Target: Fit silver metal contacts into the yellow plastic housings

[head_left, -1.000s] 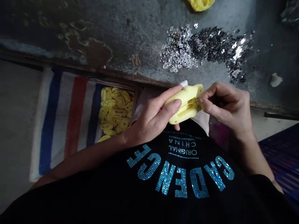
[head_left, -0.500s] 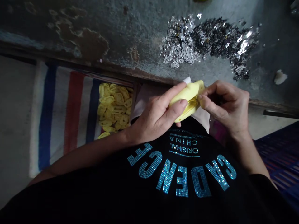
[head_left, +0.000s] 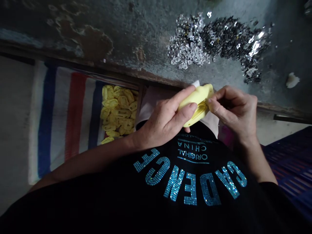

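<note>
Left grip [head_left: 165, 122] clamped firmly round the yellow casing [head_left: 195, 95], thumb over the near side, fingers behind; right grip [head_left: 236, 112] pressed in from three o'clock, thumb and forefinger drawn close at the casing's right end. Whether those fingertips met, or pinched some small part, could not be told. And there was the change: a second earlier the slot [head_left: 201, 110] had lain broad to view, but now the casing had rolled and only a slimmer mouth showed beside the left thumb. Over the last half second, hardly a twitch! That suggested the work was concentrated on the slot's right end, nothing yet released. Up in both hands went the casing, just this side of the near edge of the surface [head_left: 151, 35].

Across at nine o'clock, yellow pieces [head_left: 119, 110] crowded what looked like a container [head_left: 139, 100], loosely heaped, with the striped sheet [head_left: 69, 120] beyond them. Out at four o'clock, a blue slatted crate [head_left: 290, 162] sat in shadow, its contents impossible to make out. Near twelve to one o'clock, small metal parts [head_left: 190, 48] glittered, piled straight on the surface; a white scrap [head_left: 292, 80] lay apart, towards three.
</note>
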### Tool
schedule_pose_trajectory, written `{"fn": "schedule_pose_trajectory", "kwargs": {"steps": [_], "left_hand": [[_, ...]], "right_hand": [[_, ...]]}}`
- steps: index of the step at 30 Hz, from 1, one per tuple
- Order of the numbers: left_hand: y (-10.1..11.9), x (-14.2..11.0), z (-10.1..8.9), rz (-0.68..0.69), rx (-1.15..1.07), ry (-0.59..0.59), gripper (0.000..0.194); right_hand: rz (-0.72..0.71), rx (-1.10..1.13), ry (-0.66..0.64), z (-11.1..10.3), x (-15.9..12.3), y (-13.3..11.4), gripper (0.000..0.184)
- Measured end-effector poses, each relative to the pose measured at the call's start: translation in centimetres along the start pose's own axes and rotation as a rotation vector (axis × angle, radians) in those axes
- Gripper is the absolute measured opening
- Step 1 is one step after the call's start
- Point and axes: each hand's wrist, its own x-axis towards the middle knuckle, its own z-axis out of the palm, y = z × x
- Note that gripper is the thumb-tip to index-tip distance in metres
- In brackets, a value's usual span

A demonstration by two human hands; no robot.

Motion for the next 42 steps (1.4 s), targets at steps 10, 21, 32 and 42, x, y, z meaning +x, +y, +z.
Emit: {"fn": "schedule_pose_trajectory", "kwargs": {"steps": [10,21,32,42], "left_hand": [[-1.0,0.5,0.1,-0.089,-0.197,0.050,0.064],[-0.7,0.3,0.0,-0.005,-0.142,-0.011,0.061],[0.8,-0.3,-1.0,-0.107,-0.180,-0.270,0.090],[0.2,1.0,-1.7,-0.265,-0.338,-0.458,0.081]], "right_hand": [[-0.063,-0.075,0.075,-0.2,-0.9,0.4,0.017],[-0.215,-0.143,0.037,-0.6,0.0,0.9,0.034],[-0.197,0.071,0.000,-0.1,-0.4,2.2,0.048],[-0.299,-0.031,0.108,-0.7,-1.7,1.4,0.050]]}}
